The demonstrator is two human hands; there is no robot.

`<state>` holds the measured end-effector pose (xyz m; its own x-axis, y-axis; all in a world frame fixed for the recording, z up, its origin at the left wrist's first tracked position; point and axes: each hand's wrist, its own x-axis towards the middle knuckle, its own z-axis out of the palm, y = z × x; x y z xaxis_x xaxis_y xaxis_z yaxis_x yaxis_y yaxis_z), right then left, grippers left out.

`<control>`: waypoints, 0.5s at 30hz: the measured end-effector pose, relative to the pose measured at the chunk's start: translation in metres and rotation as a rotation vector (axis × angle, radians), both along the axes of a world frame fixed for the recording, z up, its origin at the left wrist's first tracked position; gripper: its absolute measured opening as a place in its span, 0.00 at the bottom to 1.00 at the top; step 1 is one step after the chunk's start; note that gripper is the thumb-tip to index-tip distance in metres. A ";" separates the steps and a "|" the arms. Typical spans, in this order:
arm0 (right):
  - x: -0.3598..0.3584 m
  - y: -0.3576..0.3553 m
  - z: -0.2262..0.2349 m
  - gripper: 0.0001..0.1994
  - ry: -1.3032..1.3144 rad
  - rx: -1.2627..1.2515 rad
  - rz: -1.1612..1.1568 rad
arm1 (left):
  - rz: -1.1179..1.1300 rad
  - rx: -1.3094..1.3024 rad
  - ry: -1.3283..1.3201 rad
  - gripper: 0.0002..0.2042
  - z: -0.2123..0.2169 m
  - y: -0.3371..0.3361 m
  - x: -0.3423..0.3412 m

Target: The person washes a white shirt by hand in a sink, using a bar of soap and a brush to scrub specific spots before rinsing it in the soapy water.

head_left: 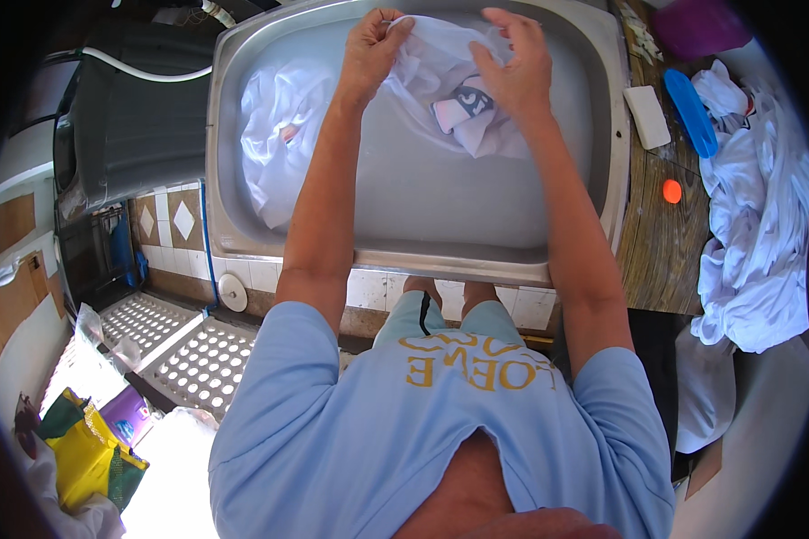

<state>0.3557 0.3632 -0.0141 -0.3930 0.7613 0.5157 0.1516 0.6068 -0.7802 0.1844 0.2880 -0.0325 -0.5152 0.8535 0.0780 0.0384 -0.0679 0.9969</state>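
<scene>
Over a large metal basin (609,135) of cloudy water, I hold up a thin, wet white garment (431,49) with a dark and pink printed patch. My left hand (370,54) pinches its edge between thumb and fingers near the far side. My right hand (520,76) is beside the garment's right part, thumb and fingers spread apart. Part of the cloth hangs below and behind that hand, so any contact there is hard to make out. A second bunched white cloth (283,135) lies in the water at the basin's left.
On the wooden counter (665,247) at right are a white block (647,117), a blue oblong case (690,112), an orange cap (671,190) and a heap of white cloths (755,234). A dark covered machine (144,117) stands left; perforated grates (198,364) and a yellow-green bag (85,449) are below.
</scene>
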 end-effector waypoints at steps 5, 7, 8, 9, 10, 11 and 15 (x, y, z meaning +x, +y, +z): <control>-0.006 -0.019 -0.026 0.08 -0.257 -0.326 0.469 | 0.048 -0.160 0.046 0.10 -0.021 -0.008 -0.011; -0.005 -0.024 -0.021 0.07 -0.433 -0.271 0.445 | 0.067 -0.229 0.073 0.10 -0.025 -0.016 -0.016; -0.004 -0.025 -0.021 0.07 -0.487 -0.262 0.442 | 0.076 -0.264 0.087 0.10 -0.027 -0.020 -0.018; -0.003 -0.025 -0.022 0.07 -0.550 -0.250 0.438 | 0.094 -0.274 0.114 0.10 -0.034 -0.024 -0.019; -0.002 -0.026 -0.023 0.07 -0.551 -0.250 0.428 | 0.113 -0.284 0.141 0.11 -0.041 -0.029 -0.020; -0.002 -0.026 -0.024 0.08 -0.553 -0.250 0.419 | 0.131 -0.295 0.168 0.12 -0.048 -0.033 -0.021; 0.000 -0.029 -0.017 0.09 -0.687 -0.248 0.358 | 0.105 -0.384 0.325 0.13 -0.031 -0.048 -0.006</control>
<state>0.3561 0.3344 -0.0316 -0.8018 0.5898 -0.0963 0.4751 0.5312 -0.7015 0.1783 0.2402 -0.0630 -0.6009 0.7970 -0.0608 0.3376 0.3220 0.8845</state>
